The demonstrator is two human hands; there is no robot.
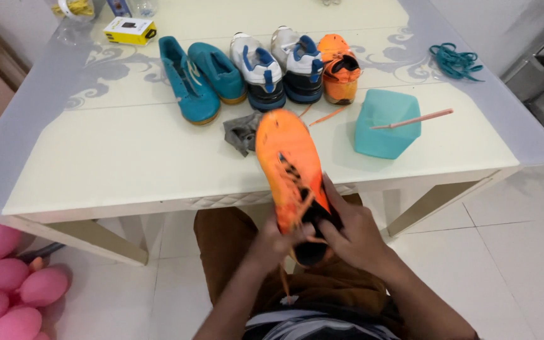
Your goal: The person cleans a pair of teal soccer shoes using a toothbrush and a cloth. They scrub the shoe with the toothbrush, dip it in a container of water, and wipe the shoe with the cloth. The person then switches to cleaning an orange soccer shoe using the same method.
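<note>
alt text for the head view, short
Both hands, left hand and right hand, hold an orange shoe by its laces over the lap. On the table beyond stand a teal pair, a white-and-blue pair, one orange shoe and a teal container.

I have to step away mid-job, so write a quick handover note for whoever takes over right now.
Left hand: grips the orange shoe at its heel end.
Right hand: fingers on the laces beside the shoe's opening.
The shoe is held above the lap, toe pointing to the table.
On the table: the second orange shoe, a blue-and-white pair, a teal pair, a grey cloth, loose teal laces, and a teal container with a pink stick.
Done: the held shoe is partly laced.
Left: a lace end hangs loose.
</note>
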